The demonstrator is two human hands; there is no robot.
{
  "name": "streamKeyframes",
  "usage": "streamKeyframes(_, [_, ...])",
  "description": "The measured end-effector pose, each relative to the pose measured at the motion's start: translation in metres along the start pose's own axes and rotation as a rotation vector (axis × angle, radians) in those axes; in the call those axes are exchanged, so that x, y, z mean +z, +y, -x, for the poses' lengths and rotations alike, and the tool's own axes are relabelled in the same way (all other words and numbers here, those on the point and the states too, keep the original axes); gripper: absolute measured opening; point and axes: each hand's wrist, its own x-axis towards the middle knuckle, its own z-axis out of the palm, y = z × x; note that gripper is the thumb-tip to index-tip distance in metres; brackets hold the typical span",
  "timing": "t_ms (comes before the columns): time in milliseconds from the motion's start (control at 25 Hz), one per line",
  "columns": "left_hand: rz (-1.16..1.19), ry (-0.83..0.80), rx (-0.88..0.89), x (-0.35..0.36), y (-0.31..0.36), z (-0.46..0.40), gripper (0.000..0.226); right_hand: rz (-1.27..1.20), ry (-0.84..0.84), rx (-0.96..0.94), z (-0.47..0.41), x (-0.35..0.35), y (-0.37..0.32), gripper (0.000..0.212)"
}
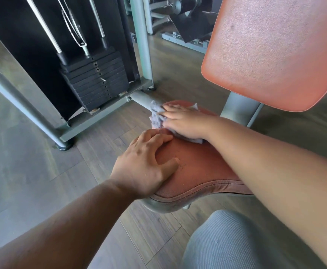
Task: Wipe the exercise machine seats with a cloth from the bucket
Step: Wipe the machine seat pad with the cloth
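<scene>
Right hand flat, fingers straight, pressing cloth at far end of seat. Left hand released, braced on near-left edge. Long axis near-to-far; unwiped length probably lies toward wearer.

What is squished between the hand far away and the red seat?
A grey cloth. The right hand presses it flat on the far end of the red seat, with its crumpled edge poking out past the fingers. The head view shows it.

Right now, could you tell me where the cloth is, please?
In the head view, the grey cloth lies on the far end of the red seat, pressed flat under the right hand, just beyond the left hand.
</scene>
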Motion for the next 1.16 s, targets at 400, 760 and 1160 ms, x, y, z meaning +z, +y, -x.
streamKeyframes(400, [0.003, 0.000, -0.012, -0.001, 0.001, -0.001, 0.064, -0.041, -0.013, 0.036, -0.044, -0.009, -0.010, 0.045])
streamKeyframes(760, [0.009, 0.016, -0.011, 0.001, -0.001, -0.001, 0.065, -0.119, 0.017, 0.182, -0.016, -0.007, 0.022, 0.060])
streamKeyframes(1160, [-0.014, 0.009, -0.023, -0.001, 0.003, 0.002, 0.062, -0.237, 0.044, 0.220, 0.015, -0.009, 0.038, 0.045])
